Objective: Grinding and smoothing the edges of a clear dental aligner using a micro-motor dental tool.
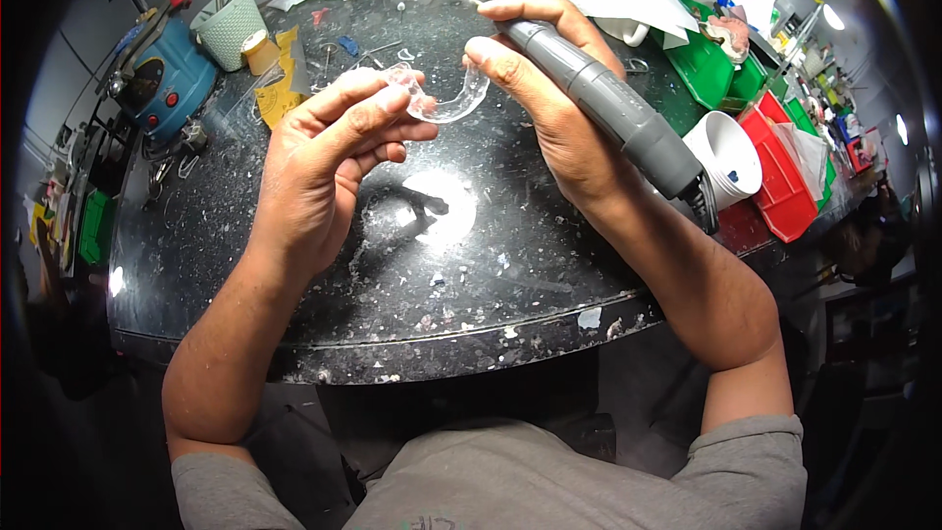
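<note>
While left hand (319, 152) pinches 1 clear U-shaped tray (456, 112), right hand (561, 128) clasps 1 grey handpiece (618, 106), each grip closed.

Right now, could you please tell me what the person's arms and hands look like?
The left hand and right hand wear no gloves; the left forearm and right forearm are bare; the left sleeve and right sleeve are short and grey.

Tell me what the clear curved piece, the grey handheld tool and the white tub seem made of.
Clear curved piece: probably thin, glossy plastic; see-through with bright highlights.
Grey handheld tool: satin casing, plastic or coated metal; its even grey leaves that open.
White tub: likely plastic, with smooth, opaque walls.
</note>
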{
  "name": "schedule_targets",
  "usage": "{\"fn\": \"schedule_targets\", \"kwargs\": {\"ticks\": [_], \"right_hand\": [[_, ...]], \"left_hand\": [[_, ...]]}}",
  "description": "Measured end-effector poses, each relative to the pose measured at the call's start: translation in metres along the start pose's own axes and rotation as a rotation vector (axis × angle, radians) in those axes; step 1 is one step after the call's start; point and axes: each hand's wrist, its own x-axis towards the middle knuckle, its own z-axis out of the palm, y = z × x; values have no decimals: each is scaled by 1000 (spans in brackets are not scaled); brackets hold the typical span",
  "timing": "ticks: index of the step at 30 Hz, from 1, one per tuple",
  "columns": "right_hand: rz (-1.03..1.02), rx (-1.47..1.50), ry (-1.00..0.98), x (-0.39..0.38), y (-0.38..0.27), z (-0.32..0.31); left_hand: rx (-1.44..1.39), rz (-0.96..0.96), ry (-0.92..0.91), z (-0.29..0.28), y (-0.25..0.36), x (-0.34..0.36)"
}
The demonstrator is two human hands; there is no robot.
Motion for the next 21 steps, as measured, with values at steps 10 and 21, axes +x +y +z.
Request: {"fn": "schedule_targets", "kwargs": {"ticks": [10,21], "right_hand": [[-293,-293,-201,3,-13,-8],[-244,-242,-285,-4,-12,-3]], "left_hand": [[-66,98,85,0,3,1],[-73,191,109,-2,1,0]]}}
